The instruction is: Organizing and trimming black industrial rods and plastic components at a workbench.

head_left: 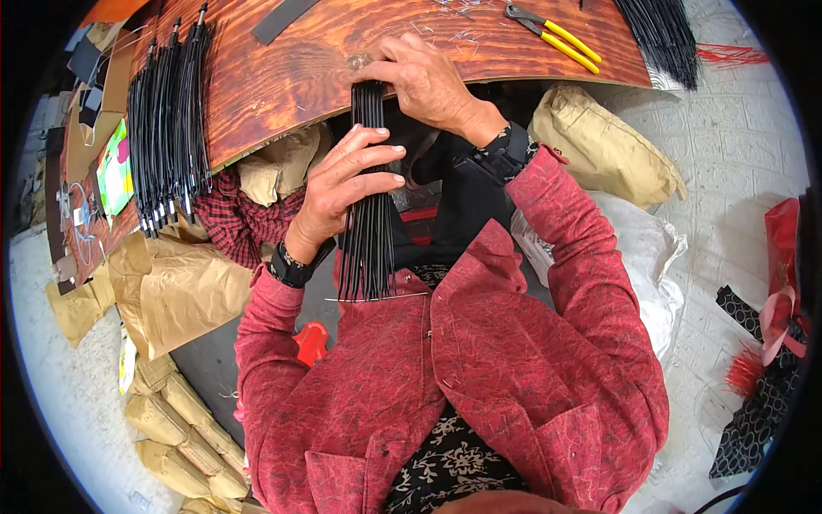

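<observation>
Seen from above, looking down at a red jacket's sleeves and two bare hands at the near edge of a reddish wooden board (pixel 282 77). Left hand (pixel 347 184) just below that edge, fingers curled and pressed around the middle of a bundle of thin black rods (pixel 370 206), gripping it tight. Right hand (pixel 424 81) at the board's edge itself, fingers folded over the bundle's top end, pressing it there. Bundle upright from the board's edge down toward the lap, its lower ends fanned a little and crossed by one thin pale wire (pixel 377 297). Black wristbands on both wrists. On the board, far to the left of the hands, a second row of black rods (pixel 169 120) laid side by side. On the board's far side, right of the hands, yellow-handled pliers (pixel 556 36), and further right another dark sheaf of rods (pixel 664 34) over the corner. Under the board, brown paper sacks (pixel 180 291) to the left, a tan sack (pixel 604 146) to the right.
</observation>
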Demonstrator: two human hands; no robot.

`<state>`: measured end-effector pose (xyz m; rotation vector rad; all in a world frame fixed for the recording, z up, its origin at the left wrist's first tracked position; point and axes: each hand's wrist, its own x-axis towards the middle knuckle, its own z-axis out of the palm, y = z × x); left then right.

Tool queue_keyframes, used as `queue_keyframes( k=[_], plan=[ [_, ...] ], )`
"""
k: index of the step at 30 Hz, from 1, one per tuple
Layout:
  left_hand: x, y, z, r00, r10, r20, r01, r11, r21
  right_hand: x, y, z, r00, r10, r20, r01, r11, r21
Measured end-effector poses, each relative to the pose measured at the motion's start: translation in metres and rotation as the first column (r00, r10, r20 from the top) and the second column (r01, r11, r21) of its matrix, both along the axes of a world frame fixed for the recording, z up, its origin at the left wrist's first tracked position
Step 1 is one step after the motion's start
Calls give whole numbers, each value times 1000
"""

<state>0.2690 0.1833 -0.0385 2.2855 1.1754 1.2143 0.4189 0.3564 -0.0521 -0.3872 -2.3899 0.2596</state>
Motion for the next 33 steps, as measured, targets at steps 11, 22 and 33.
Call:
queue_keyframes(
  k=[11, 22, 33],
  plan=[
    [-2, -2, -1, 999, -20, -35, 17, 997, -70, 1, 1, -3, 1000, 9, -5, -9, 997, -75],
    [-1, 3, 2, 987, -49, -152, 36, 996, -82, 2, -8, 3, 999, -2, -50, 3, 1000, 20],
    [0, 1, 1, 979, -33, -201, 18, 997, -76, 13, -8, -2, 994, 27, -109, -31, 999, -37]
  ],
)
